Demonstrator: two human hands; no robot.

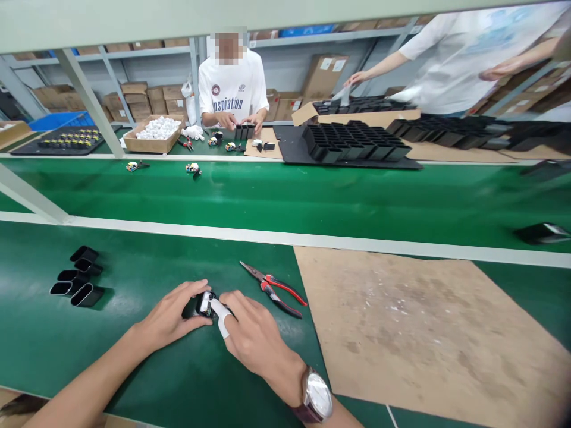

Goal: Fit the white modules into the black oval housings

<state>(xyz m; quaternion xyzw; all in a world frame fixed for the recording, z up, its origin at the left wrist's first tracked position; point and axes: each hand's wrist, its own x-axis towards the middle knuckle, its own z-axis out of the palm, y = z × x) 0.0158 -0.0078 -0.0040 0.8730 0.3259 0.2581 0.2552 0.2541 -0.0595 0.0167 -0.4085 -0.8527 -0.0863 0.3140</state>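
My left hand [172, 312] is wrapped around a black plastic casing [191, 306] low over the green bench, its open end facing right. White and small electronic parts [206, 303] show in that opening. My right hand [250, 327] is at the opening, with a white finger cot on one digit touching the parts. Its other fingers are curled, and a dark bit shows beside them; what they grip is hidden. Long-nose pliers [267, 284] with red and black handles lie just beyond my right hand. Several empty black casings [86, 294] lie to the left.
A stained cardboard sheet [401, 321] covers the bench at right. Beyond a white rail [178, 230] runs a green conveyor belt [267, 190] carrying small assemblies [193, 169] and a black casing [542, 233]. Two people work opposite, near a box of white parts [149, 142] and stacked black casings [357, 142].
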